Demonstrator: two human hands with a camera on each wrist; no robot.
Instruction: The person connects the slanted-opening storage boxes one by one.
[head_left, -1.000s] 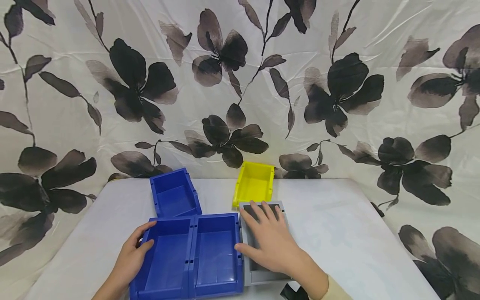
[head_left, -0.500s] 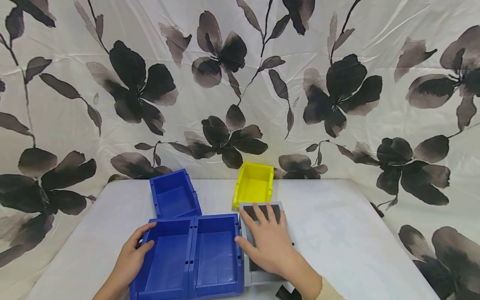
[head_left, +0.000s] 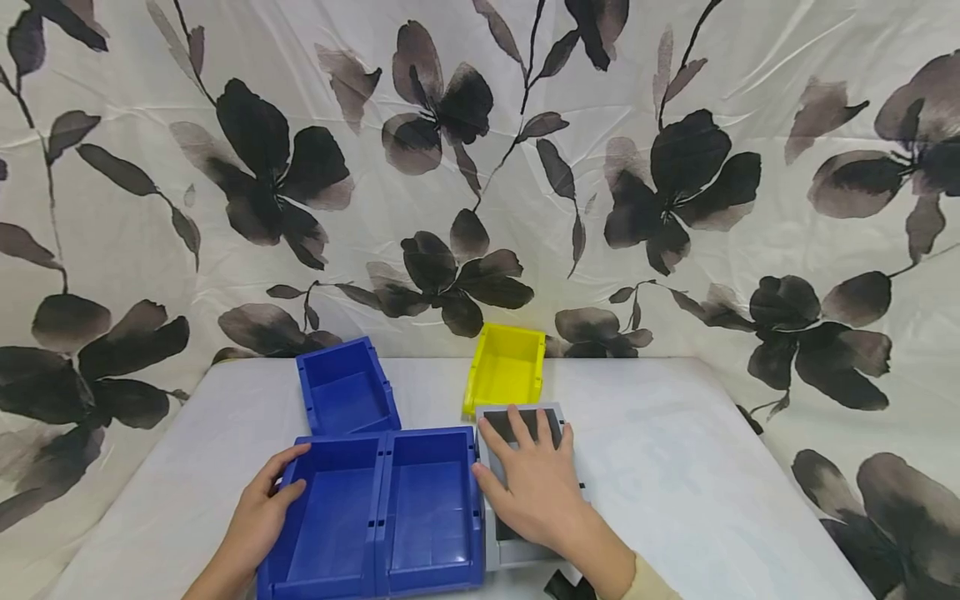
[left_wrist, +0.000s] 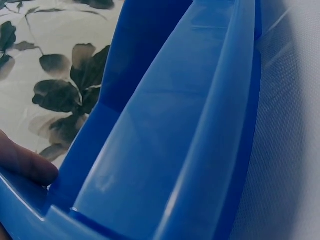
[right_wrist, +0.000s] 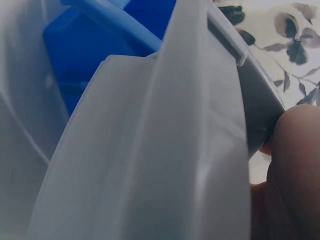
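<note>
Two blue plastic storage bins stand side by side in the head view, the left blue bin (head_left: 333,517) against the right blue bin (head_left: 431,512). My left hand (head_left: 255,517) grips the left bin's outer side wall near the far corner, thumb over the rim. A fingertip (left_wrist: 30,165) shows against that bin in the left wrist view. A grey bin (head_left: 517,552) with a darker inside stands beside the right blue bin. Over it my right hand (head_left: 538,492) lies spread, fingers straight, thumb at the rim beside the blue bin. The hand hides much of the grey bin.
Behind the left pair, a third blue bin (head_left: 347,390) stands at an angle. A yellow bin (head_left: 506,367) stands behind the grey one. White cloth covers the table (head_left: 660,467), backed by a floral curtain (head_left: 555,83). A black object (head_left: 567,586) shows below my right wrist.
My right hand has shifted slightly left and turned a little over the grey bin. The left hand and the bins hold their places.
</note>
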